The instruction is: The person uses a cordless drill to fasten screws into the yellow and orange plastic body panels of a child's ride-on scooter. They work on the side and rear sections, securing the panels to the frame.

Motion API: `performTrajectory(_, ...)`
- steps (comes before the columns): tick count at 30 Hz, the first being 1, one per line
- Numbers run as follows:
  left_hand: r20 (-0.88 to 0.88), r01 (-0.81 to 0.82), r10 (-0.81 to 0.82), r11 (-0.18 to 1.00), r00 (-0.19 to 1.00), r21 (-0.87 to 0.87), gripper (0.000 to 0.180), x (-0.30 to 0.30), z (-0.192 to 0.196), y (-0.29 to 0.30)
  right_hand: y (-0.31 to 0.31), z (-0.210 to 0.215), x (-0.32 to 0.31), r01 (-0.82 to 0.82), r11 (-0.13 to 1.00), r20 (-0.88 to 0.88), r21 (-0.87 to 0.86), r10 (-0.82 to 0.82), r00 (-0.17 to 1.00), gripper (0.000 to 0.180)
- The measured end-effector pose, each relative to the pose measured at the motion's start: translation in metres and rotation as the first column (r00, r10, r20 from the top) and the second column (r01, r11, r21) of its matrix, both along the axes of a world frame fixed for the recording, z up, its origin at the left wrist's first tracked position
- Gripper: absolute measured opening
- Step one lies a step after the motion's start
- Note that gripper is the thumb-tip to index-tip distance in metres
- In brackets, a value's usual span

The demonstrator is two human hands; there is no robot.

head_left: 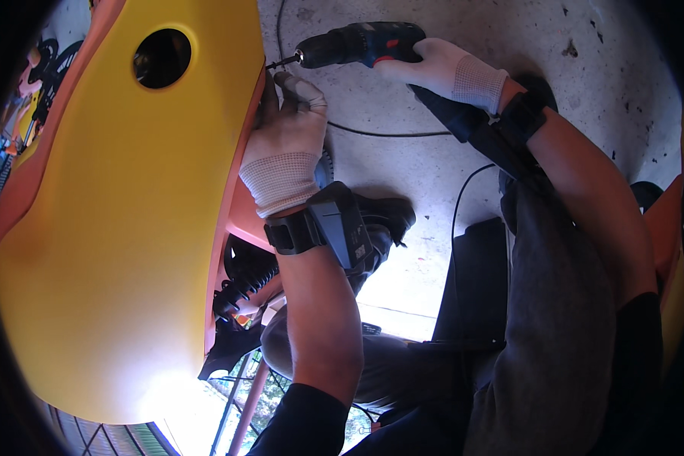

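My right hand [452, 72], in a white knit glove, is wrapped round the grip of a dark blue and black cordless drill [351, 44]. The drill lies level, its thin dark bit [283, 62] reaching left to the orange-red edge of a large yellow plastic body panel [129, 220]. Just below the bit, my gloved left hand [285, 125] is at that edge with its fingers curled and thumb bent in. Some of its fingertips are hidden behind the panel's edge, and what they hold cannot be made out.
A round dark hole [162, 58] opens in the panel's upper part. Below my left wrist a black coil spring [243, 292] shows under the panel. A black cable [387, 134] runs over the stained concrete floor [403, 171]. My bent legs [555, 304] fill the lower right.
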State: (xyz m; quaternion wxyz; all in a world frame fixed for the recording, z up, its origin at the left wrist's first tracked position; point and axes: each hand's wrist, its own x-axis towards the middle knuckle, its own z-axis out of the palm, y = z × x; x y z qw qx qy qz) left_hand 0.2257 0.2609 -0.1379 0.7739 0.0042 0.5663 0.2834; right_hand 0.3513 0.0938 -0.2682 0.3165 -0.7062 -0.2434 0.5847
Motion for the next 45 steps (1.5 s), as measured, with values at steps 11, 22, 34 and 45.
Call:
performTrajectory(11, 0.013, 0.021, -0.021, 1.000, 1.000, 0.020, 0.060, 0.000, -0.003, 0.001, 0.001, 0.006, 0.003, -0.001, 1.000, -0.022, -0.031, 0.000, 1.000, 0.090)
performTrajectory(22, -0.079, 0.004, -0.001, 0.999, 0.997, 0.047, 0.050, 0.013, 0.008, -0.008, 0.001, 0.007, 0.004, -0.018, 0.999, -0.005, -0.046, 0.018, 1.000, 0.083)
performTrajectory(34, 0.003, 0.007, -0.007, 0.999, 1.000, 0.052, 0.062, -0.001, -0.004, 0.002, 0.006, 0.015, 0.008, -0.031, 0.998, -0.004, -0.053, 0.031, 1.000, 0.070)
performTrajectory(45, -0.102, -0.009, 0.014, 0.999, 0.995, 0.053, 0.050, 0.012, 0.003, -0.002, 0.004, 0.016, 0.004, -0.024, 1.000, 0.010, 0.002, 0.024, 1.000, 0.080)
